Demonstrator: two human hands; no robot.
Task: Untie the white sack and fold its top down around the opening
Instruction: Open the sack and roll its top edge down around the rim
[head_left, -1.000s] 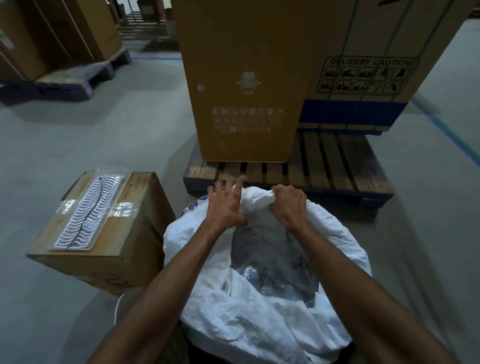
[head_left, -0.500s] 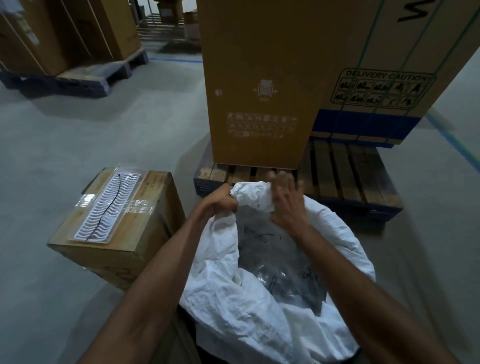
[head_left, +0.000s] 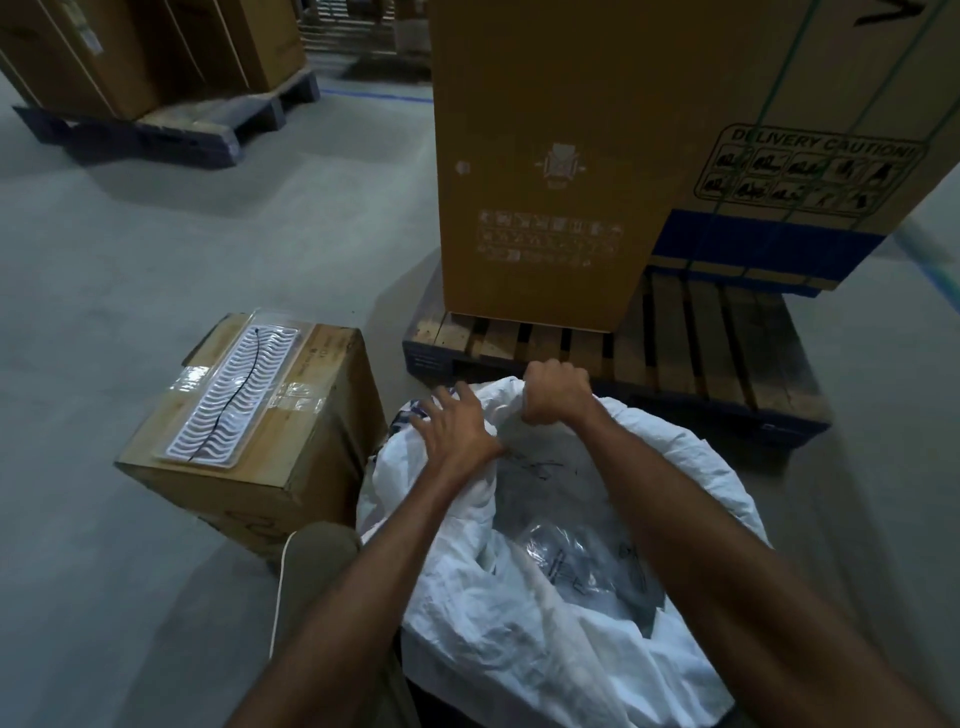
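The white sack (head_left: 519, 639) stands open on the floor in front of me, its woven top rolled outward around most of the mouth. Clear plastic bags with black marks (head_left: 576, 561) lie inside it. My right hand (head_left: 555, 391) is closed in a fist on the far edge of the rim. My left hand (head_left: 457, 426) lies flat with spread fingers on the rim's far left part, pressing the fabric down and outward. A thin white string (head_left: 280, 587) hangs beside my left knee.
A taped cardboard box (head_left: 249, 441) with a plastic blister tray (head_left: 234, 395) on top sits left of the sack. Just beyond the sack is a wooden pallet (head_left: 701, 353) carrying a tall cardboard carton (head_left: 545, 156). Another loaded pallet (head_left: 171, 119) stands far left.
My left hand has let go of its grip and now spreads flat on the rim farther left. My right hand has closed into a fist on the far edge.
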